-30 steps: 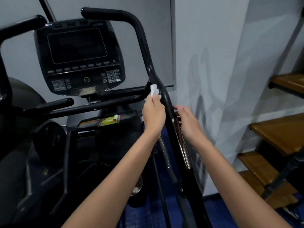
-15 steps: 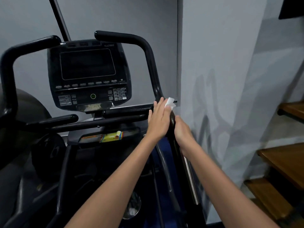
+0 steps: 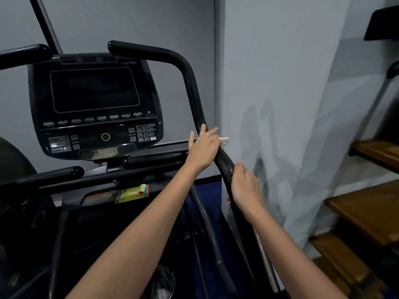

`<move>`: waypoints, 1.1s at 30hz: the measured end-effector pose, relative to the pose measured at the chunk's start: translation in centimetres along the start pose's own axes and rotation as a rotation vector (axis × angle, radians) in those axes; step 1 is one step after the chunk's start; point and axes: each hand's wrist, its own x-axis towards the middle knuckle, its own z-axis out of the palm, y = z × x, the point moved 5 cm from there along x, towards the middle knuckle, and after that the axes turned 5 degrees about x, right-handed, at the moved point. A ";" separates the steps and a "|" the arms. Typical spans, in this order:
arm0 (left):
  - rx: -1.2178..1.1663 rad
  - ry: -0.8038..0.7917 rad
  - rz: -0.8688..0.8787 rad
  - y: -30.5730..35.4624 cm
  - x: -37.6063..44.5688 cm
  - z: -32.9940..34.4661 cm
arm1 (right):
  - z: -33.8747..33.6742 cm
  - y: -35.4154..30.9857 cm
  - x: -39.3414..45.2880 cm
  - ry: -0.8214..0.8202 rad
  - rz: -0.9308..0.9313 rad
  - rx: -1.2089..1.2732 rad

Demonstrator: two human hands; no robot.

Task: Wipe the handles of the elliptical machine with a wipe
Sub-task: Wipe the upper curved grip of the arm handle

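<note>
Both hands on right black handle [image 3: 194, 98]. Left hand [image 3: 203, 147], fingers nearly straight, presses white wipe [image 3: 224, 139] against the bar; right hand [image 3: 245, 186] curls round it just below.

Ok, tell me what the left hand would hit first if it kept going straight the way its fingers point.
The left hand points up and right across the right handle, pressing the wipe against it. Beyond the bar, the first thing is probably the grey wall, though depth is hard to judge.
</note>
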 end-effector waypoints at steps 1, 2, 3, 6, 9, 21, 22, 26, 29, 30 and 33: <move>-0.025 0.021 0.072 0.8 -1.4 -0.1 | 0.0 -0.2 -0.2 -0.002 -0.031 -0.010; -0.040 0.045 0.144 1.6 -2.8 -0.1 | 0.1 -0.3 -0.4 -0.007 -0.039 -0.003; -0.072 0.064 0.192 2.2 -4.1 -0.2 | 0.1 -0.4 -0.4 -0.002 -0.052 -0.018; -0.138 0.091 0.254 2.5 -5.4 -0.2 | 0.3 -0.2 -0.3 0.025 -0.049 -0.064; -0.044 0.065 0.277 0.6 -3.0 -0.7 | 0.7 0.8 0.5 0.063 -0.040 -0.057; -0.148 0.074 0.148 1.0 -3.1 -0.8 | 0.2 0.9 0.1 0.027 -0.038 -0.046; -0.212 0.109 0.143 1.4 -4.4 -0.6 | 0.2 0.9 0.0 0.030 -0.051 -0.037; -0.482 0.148 -0.018 3.1 -8.5 1.3 | -0.7 1.5 0.4 0.119 -0.081 -0.065; -0.703 0.090 -0.174 5.2 -10.1 1.7 | -1.0 1.5 0.3 0.141 -0.019 0.081; -0.748 0.070 -0.222 5.9 -10.4 1.9 | -0.9 1.5 0.2 0.124 -0.017 0.116; -0.890 0.030 -0.410 6.2 -9.4 2.2 | -0.6 1.6 0.3 0.061 -0.054 0.158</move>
